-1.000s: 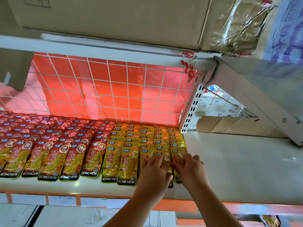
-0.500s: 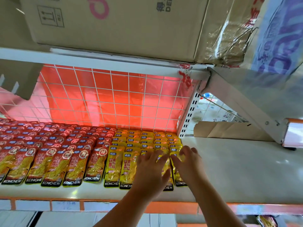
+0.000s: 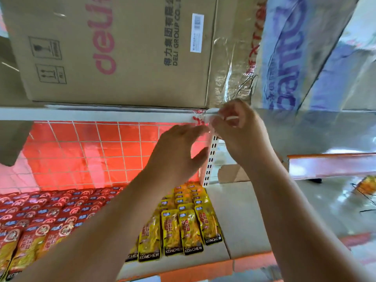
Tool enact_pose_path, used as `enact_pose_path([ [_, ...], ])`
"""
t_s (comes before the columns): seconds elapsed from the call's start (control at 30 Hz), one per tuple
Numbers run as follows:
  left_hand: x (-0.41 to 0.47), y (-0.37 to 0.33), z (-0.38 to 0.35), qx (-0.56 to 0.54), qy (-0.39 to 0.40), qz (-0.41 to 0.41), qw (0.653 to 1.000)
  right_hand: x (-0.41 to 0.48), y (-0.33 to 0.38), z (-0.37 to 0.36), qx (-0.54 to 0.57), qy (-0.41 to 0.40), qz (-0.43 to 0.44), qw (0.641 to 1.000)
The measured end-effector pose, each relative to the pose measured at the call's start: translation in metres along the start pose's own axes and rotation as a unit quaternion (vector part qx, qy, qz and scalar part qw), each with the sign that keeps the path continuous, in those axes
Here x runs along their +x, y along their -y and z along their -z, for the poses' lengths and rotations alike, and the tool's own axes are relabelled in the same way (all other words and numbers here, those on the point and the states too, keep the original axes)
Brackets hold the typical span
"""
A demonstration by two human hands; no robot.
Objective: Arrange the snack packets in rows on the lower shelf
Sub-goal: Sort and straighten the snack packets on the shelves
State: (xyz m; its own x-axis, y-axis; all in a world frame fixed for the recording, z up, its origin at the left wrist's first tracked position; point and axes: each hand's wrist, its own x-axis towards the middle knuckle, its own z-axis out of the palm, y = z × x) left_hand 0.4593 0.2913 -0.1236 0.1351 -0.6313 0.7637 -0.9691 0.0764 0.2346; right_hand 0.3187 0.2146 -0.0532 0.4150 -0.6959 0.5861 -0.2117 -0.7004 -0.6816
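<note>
Rows of yellow snack packets (image 3: 183, 226) lie on the white lower shelf (image 3: 246, 218), right beside rows of red snack packets (image 3: 40, 218). Both my hands are lifted off the packets, up at the front edge of the upper shelf (image 3: 91, 115). My right hand (image 3: 238, 131) has its fingers curled and pinches a strip of clear tape with red print (image 3: 200, 120) that hangs from that edge. My left hand (image 3: 179, 153) is just left of it, fingers stretched towards the tape and thumb apart, holding nothing. My forearms hide part of the packet rows.
A large cardboard box (image 3: 122, 53) and a plastic-wrapped bundle (image 3: 284, 58) sit on the upper shelf. A red wire-grid back panel (image 3: 91, 155) and a perforated upright (image 3: 211, 159) close the bay. Flat cardboard (image 3: 232, 174) lies behind; a yellow packet (image 3: 366, 186) sits far right.
Both hands have left the front yellow packets and risen to the upper shelf edge, where the right hand has taken hold of the hanging tape. The view has tilted upwards.
</note>
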Motion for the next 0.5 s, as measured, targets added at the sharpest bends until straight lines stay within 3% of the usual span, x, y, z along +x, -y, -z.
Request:
enact_pose_path([
  [0.27, 0.054, -0.056, 0.017, -0.064, -0.042, -0.027, 0.997, 0.015, 0.008, 0.081, -0.041, -0.028, 0.018, 0.999],
  [0.5, 0.098, -0.129, 0.002, -0.069, 0.030, -0.043, 0.996, 0.021, -0.034, 0.151, -0.041, -0.038, 0.018, 0.998],
])
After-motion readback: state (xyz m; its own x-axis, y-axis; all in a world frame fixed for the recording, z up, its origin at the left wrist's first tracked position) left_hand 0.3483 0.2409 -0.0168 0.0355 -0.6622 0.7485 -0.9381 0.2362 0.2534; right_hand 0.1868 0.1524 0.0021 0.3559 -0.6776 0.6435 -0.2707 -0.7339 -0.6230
